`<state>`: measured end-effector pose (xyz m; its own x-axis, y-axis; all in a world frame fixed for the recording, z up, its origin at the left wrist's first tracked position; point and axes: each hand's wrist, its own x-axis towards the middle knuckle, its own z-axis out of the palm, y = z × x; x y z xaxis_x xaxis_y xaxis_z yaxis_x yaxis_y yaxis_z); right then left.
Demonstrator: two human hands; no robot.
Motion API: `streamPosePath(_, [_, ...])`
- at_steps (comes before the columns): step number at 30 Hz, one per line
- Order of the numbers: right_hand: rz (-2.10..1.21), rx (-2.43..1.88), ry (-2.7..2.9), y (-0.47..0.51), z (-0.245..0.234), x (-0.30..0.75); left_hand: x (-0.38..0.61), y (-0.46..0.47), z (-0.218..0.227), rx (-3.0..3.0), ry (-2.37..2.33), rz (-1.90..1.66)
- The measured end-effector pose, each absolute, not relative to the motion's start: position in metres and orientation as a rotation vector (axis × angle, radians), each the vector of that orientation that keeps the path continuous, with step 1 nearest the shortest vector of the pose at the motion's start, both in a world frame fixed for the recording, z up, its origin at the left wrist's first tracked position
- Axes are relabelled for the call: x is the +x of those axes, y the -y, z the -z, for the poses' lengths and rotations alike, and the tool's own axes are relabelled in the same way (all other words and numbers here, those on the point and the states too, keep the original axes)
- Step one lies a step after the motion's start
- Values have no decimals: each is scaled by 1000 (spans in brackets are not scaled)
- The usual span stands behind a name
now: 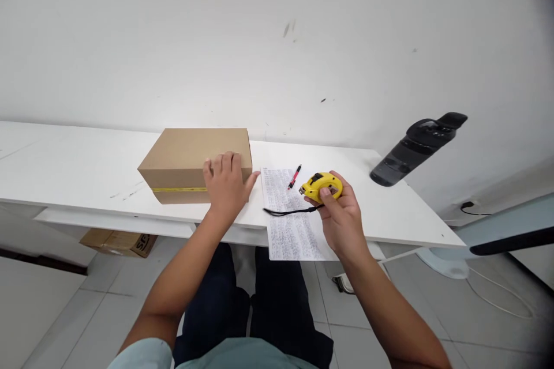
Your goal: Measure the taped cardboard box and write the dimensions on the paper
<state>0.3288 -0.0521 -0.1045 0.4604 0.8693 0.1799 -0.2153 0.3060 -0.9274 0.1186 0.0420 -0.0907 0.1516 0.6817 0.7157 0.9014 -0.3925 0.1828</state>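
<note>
A closed brown cardboard box [186, 155] sits on the white table [64, 173]. My left hand [225, 184] lies over its near right corner, fingers on top and thumb spread out. A yellow tape blade [179, 189] runs along the box's front face toward that hand. My right hand [340, 216] grips a yellow tape measure case [321, 184] just above the table, right of the box; its black wrist strap [288, 211] trails left. Under it lies a printed sheet of paper [292, 225] that hangs over the table's front edge.
A red and black pen [295, 176] lies beside the paper's far end. A dark bottle [416, 149] stands at the table's right. Another cardboard box [119, 241] rests on the floor under the table. A fan base [450, 262] and cable lie at right.
</note>
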Motion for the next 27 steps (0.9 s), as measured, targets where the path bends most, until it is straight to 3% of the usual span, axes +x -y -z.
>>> streamPosePath(3, [-913, -990, 748, 49, 105, 335, 116, -46, 89, -2145, 1579, 1136])
streamPosePath(11, [-1084, -914, 802, 40, 93, 330, 23, 7, 85, -2386, 1135, 969])
streamPosePath(16, [-1036, -893, 1017, 33, 79, 308, -32, 10, 83, -2401, 1284, 994])
streamPosePath(19, [-1001, -854, 1148, 40, 69, 285, -27, 23, 83, -2281, 1184, 1125])
streamPosePath(27, [-1325, -669, 1488, 75, 56, 247, 13, 67, 74, -2285, 555, 1132])
